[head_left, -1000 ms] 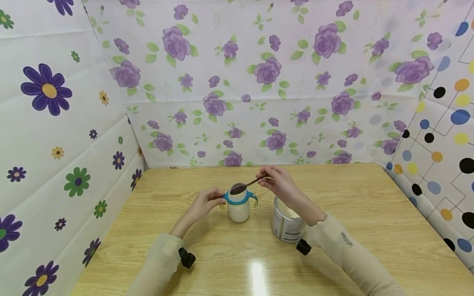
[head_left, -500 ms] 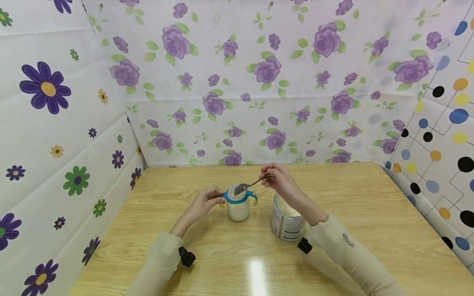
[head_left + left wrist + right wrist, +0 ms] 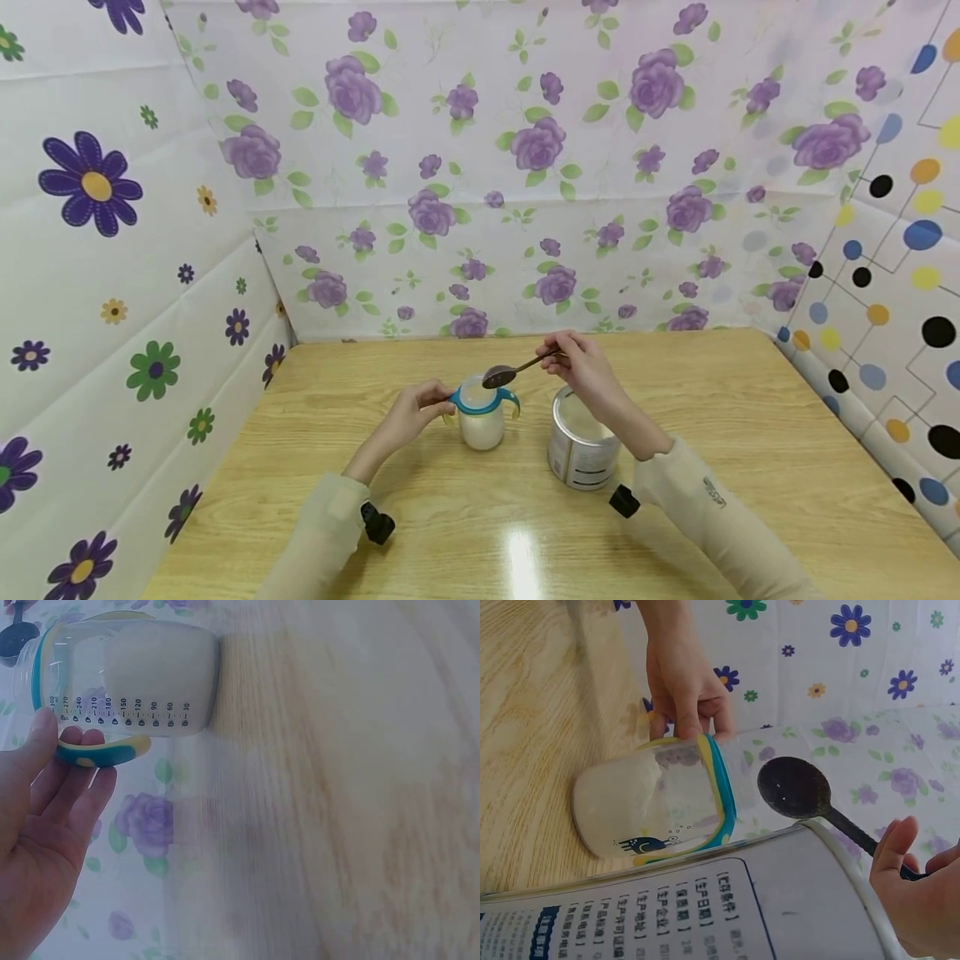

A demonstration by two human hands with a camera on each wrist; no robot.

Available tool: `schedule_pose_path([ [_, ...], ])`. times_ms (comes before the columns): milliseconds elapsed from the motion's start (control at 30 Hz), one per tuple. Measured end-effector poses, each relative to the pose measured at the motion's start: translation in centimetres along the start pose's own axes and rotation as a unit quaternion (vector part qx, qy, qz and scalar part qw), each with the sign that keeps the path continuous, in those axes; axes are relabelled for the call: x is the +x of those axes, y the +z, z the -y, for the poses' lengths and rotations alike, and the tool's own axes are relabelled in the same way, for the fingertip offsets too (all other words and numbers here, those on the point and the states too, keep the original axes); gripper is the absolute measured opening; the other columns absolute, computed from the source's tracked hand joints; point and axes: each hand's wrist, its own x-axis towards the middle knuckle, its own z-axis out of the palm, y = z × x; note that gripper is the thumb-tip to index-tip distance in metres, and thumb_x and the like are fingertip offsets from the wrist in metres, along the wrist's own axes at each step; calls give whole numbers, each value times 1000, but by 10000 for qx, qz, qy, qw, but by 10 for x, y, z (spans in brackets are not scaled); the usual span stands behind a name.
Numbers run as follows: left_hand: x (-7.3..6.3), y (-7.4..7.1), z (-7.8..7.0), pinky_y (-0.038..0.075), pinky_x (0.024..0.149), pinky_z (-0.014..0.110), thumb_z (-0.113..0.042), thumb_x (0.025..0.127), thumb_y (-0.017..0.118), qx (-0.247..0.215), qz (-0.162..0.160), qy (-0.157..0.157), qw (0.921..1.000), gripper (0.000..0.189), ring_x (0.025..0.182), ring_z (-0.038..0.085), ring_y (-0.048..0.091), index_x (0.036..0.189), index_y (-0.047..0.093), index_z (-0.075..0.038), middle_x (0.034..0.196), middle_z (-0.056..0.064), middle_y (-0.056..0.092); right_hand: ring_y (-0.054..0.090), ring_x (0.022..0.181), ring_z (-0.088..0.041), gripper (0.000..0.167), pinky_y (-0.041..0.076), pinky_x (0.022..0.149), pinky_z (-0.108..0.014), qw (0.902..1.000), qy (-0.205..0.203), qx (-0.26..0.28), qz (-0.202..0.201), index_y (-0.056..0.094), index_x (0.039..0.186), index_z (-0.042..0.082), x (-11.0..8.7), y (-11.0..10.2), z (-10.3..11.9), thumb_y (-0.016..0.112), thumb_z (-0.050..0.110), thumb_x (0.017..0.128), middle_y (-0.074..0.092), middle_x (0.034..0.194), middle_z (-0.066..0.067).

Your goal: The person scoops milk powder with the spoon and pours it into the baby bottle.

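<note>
Viewing the work from the head, we see a graduated feeding bottle (image 3: 482,431) standing upright on the wood-grain table (image 3: 450,542), left of an uncovered metal can (image 3: 581,462). The left hand (image 3: 408,417) grips one of the two side handles (image 3: 105,754) on the bottle's blue collar (image 3: 480,408), thumb on one side and fingers on the other. The right hand (image 3: 588,379) pinches the dark spoon (image 3: 499,377) by its handle end, with the bowl above the bottle's mouth, near its right edge and apart from it.

On the bottle wall we read a printed scale (image 3: 120,712) from 30 to 300 in steps of 30, with pale contents behind its lower part. The opposite face bears a dark blue striped figure (image 3: 643,845) with small bubbles. On the can's label (image 3: 697,907) we read bracketed Chinese headings, among them 贮存条件, 生产日期, 保质期 and 生产企业. The right sleeve (image 3: 720,517) carries small lettering that appears to begin "Lets"; we cannot read the rest with confidence. Behind the table we see a cloth (image 3: 465,142) printed with purple roses.
</note>
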Motion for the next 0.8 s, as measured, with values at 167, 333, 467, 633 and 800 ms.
schedule_pose_path([
  [167, 1, 0, 0, 56, 87, 34, -11, 93, 63, 73, -22, 86, 9999, 11, 101, 30, 67, 101, 66, -5, 104, 16, 67, 59, 75, -6, 25, 51, 67, -13, 9998, -62, 158, -75, 50, 105, 2, -1, -2, 3, 33, 20, 107, 62, 92, 0],
  [333, 1, 0, 2, 56, 89, 33, -12, 92, 63, 126, -3, 141, 9998, 11, 101, 29, 68, 101, 65, -5, 104, 15, 68, 60, 72, -5, 25, 51, 65, -13, 9993, -89, 312, -187, 52, 102, 3, -2, -7, 4, 35, 21, 107, 63, 89, 1],
  [467, 1, 1, 3, 55, 91, 34, -11, 93, 63, 204, 8, 98, 9997, 10, 102, 30, 68, 101, 65, -5, 105, 14, 68, 60, 70, -5, 28, 51, 63, -12, 9985, -103, 476, -262, 51, 105, -1, -4, -13, 6, 38, 24, 106, 65, 89, 1],
  [633, 0, 1, 2, 56, 89, 39, -6, 93, 62, 305, -55, 125, 9994, 11, 103, 34, 67, 102, 65, -2, 106, 18, 68, 60, 67, -4, 27, 51, 60, -12, 9976, -168, 586, -318, 52, 103, 0, -7, -20, 10, 39, 24, 106, 66, 87, 1],
  [800, 0, 1, 0, 56, 91, 37, -10, 93, 63, 456, -79, 245, 9986, 13, 101, 30, 68, 103, 65, -4, 104, 14, 69, 59, 64, -3, 27, 50, 57, -11, 9970, -259, 652, -329, 54, 100, 3, -10, -27, 14, 43, 26, 104, 66, 85, 2],
])
